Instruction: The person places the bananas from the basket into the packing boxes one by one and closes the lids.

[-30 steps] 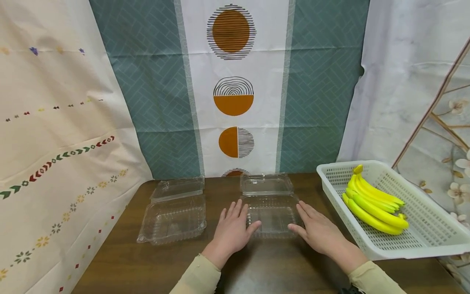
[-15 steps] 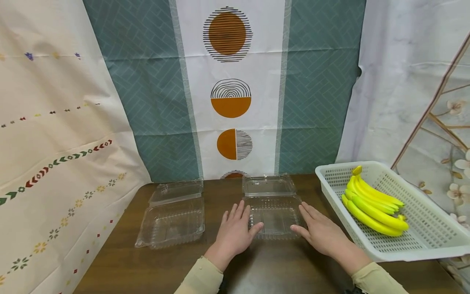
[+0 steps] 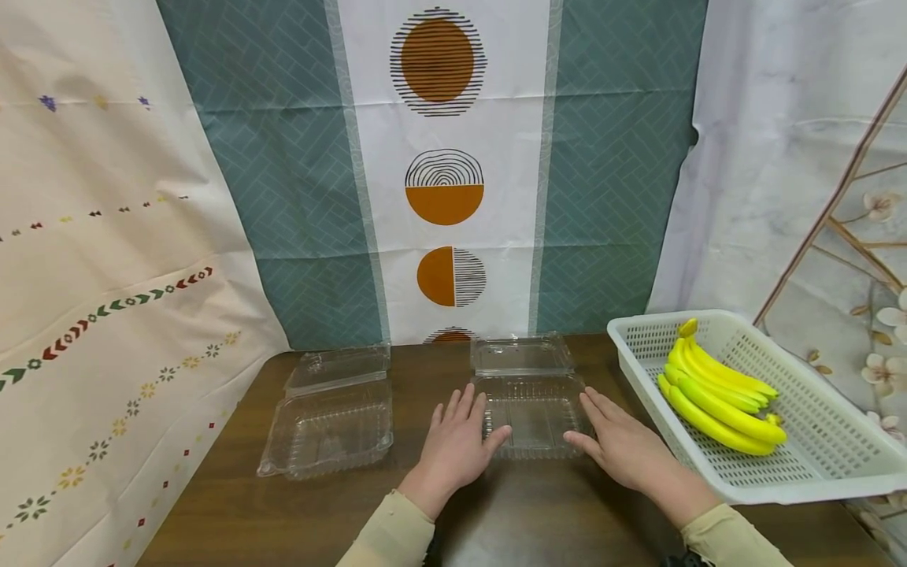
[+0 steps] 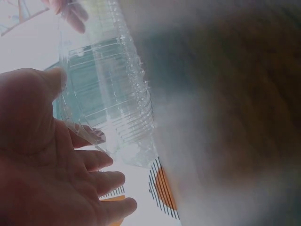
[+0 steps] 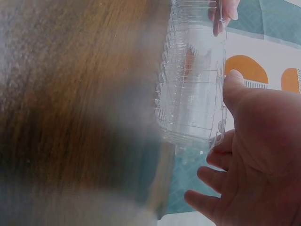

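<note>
A clear plastic clamshell container point(image 3: 534, 417) lies on the table, its lid point(image 3: 523, 356) folded back toward the curtain. My left hand point(image 3: 453, 449) is at its left side, with straight fingers and the thumb at the near rim. On the opposite side, my right hand point(image 3: 627, 453) lies against the right edge, fingers likewise extended. In the left wrist view, the thumb and fingers of the left hand point(image 4: 56, 155) touch the container's rim. The right wrist view shows the right hand point(image 5: 263, 141) at the other end of the container. Neither hand curls round it.
A second clear clamshell container point(image 3: 333, 433) stands lid-back at the left of the brown table point(image 3: 283, 520). At the right, a white plastic basket point(image 3: 836, 441) holds yellow bananas point(image 3: 723, 394). Patterned cloths point(image 3: 305, 197) hang behind and at both sides.
The container between my hands has shifted slightly to the right, both hands moving along with it. The view has turned a little. The other container and the basket stay put.
</note>
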Available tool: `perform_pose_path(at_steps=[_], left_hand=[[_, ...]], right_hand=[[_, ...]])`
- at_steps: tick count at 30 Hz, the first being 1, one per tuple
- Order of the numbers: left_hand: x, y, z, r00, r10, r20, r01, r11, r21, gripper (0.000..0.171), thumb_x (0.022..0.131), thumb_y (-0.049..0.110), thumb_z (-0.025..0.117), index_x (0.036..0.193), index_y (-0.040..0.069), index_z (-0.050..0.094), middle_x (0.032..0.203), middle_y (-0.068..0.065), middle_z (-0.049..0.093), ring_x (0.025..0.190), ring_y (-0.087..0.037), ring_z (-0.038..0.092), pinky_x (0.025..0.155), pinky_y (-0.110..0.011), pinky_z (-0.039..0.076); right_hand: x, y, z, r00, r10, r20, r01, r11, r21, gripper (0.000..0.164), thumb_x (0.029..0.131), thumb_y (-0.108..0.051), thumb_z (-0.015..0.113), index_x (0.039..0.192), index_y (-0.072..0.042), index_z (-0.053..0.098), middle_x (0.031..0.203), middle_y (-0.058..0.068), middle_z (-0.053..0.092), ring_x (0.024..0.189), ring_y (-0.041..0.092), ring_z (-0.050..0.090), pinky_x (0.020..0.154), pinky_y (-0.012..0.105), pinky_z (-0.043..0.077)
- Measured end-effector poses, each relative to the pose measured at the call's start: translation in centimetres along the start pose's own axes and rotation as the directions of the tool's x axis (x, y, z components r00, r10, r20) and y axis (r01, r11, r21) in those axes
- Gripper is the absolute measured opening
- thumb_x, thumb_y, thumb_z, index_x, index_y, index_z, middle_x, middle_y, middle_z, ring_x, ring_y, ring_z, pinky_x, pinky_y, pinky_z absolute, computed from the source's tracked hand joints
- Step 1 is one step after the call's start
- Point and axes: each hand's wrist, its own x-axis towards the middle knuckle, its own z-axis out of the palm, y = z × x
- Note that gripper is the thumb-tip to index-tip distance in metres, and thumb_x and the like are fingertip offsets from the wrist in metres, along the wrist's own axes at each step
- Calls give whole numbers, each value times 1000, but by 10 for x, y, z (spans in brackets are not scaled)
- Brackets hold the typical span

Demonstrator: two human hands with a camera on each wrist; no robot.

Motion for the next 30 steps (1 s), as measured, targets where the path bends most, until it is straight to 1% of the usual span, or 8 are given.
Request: perform_pose_path(at_steps=[6,10,15,17,20,25,30], left_hand=[[3,1,2,1000,1,2,-1,1000,6,86,111,68,49,172,8,38,182,-15,22,167,-40,20,131,-67,18],[4,1,3,1000,11,8,-11,1000,-16,87,111,68,49,172,7,39,182,-15,21,167,-41,20,131,-67,19],[5,-1,1,1000,16,27,-14,999,-45,90,110,69,50,173,7,35,183,-14,19,168,-39,19,131,-67,18],[5,-1,1,1000,10,28,-9,999,-41,92,110,70,50,174,7,32,183,-13,19,168,-38,19,131,-66,18],[4,0,0,1000,-3,13,3,1000,-21,96,109,71,52,174,5,30,183,-13,20,168,-37,19,132,-64,19],[3,2,0,1000,-26,-6,26,1000,15,100,107,74,52,174,4,29,183,-13,21,168,-34,19,132,-62,21],[2,2,-1,1000,-27,6,27,1000,-4,102,106,75,52,174,2,29,182,-14,23,168,-36,20,132,-63,21]], right_hand=[[0,3,-1,1000,2,9,-2,1000,9,87,110,-53,65,162,13,43,169,34,38,151,53,45,118,66,43],[0,5,-1,1000,6,14,-6,1000,4,88,110,-55,64,162,13,43,169,34,38,151,53,45,117,66,44],[0,7,-3,1000,14,20,-14,1000,0,87,110,-55,64,163,12,43,170,33,38,151,52,46,117,65,44],[0,7,-3,1000,13,21,-13,1000,2,87,110,-55,64,163,12,43,170,33,38,151,52,46,117,64,45],[0,7,-3,1000,13,28,-13,1000,3,87,111,-55,63,163,12,42,170,34,37,151,52,46,117,65,45],[0,9,-2,999,19,33,-19,1000,-4,88,111,-56,62,164,12,41,171,33,36,151,53,46,116,65,45],[1,11,-2,999,20,35,-20,1000,0,89,110,-56,63,165,11,40,171,33,36,151,53,46,116,65,45]])
